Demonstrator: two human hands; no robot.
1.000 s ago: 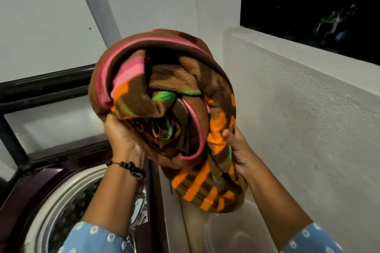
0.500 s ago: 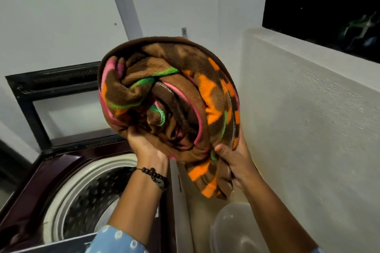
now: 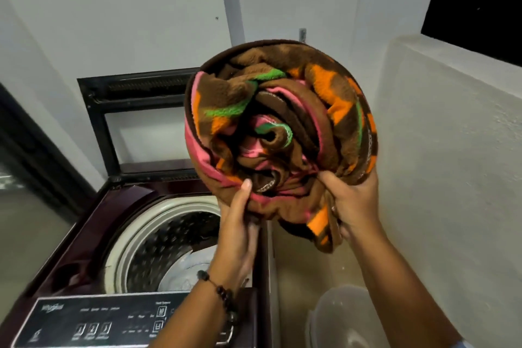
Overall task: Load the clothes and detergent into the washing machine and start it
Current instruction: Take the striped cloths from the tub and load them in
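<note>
Lower left of frame: top-loading washing machine (image 3: 84,237), lid (image 3: 135,110) raised, control panel (image 3: 93,322) at the bottom edge, drum (image 3: 158,246) open. Centre: left hand (image 3: 237,232) cups the underside of the rolled fleece blanket (image 3: 279,133), thumb pressed on its edge. Right hand (image 3: 353,206) clutches the lower right folds. Blanket sits above and right of the drum. Judgement: carry it left over the opening, then feed it down loosely.

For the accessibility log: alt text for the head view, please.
Both hands, left hand and right hand, hold a bundled brown, orange and pink blanket above an open top-load washing machine, its drum visible below.
</note>
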